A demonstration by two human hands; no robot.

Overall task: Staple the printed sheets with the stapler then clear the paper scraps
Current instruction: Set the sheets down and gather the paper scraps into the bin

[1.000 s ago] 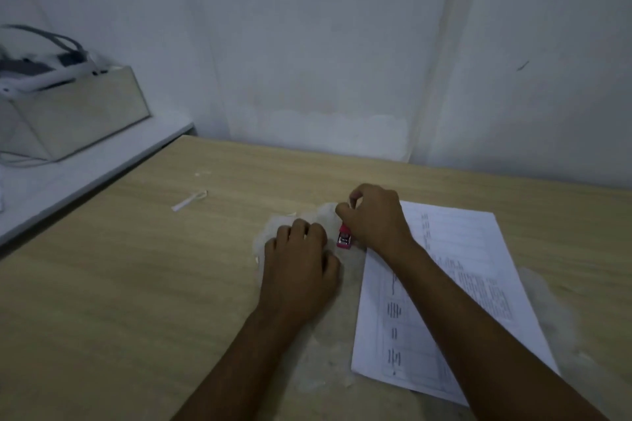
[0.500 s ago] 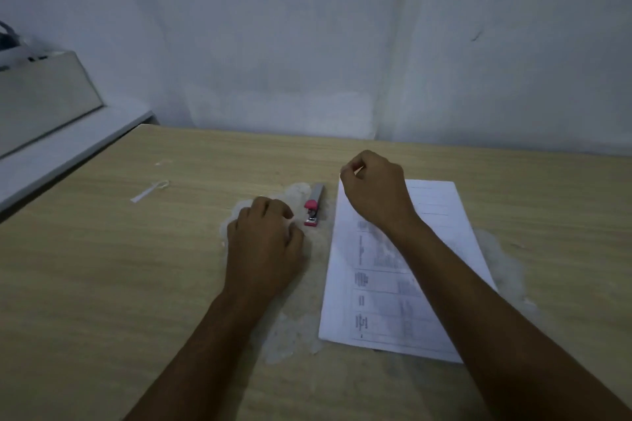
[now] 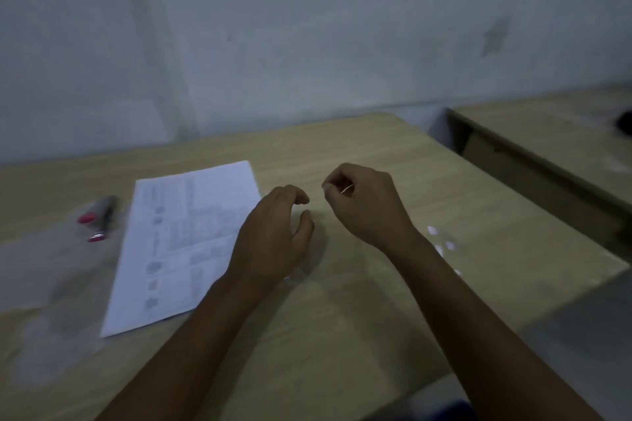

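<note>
stapler (image 3: 99,220): grey with pink ends
sheets (image 3: 181,243): white, grey print
scraps (image 3: 441,243): white
table (image 3: 359,335): light wood lines
wall (image 3: 307,27): grey

Dim wall (image 3: 307,27), wooden desks (image 3: 376,301).

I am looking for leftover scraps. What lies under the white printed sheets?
Only the light wooden table shows around the white printed sheets. They lie flat; anything beneath is covered and cannot be seen.
</note>
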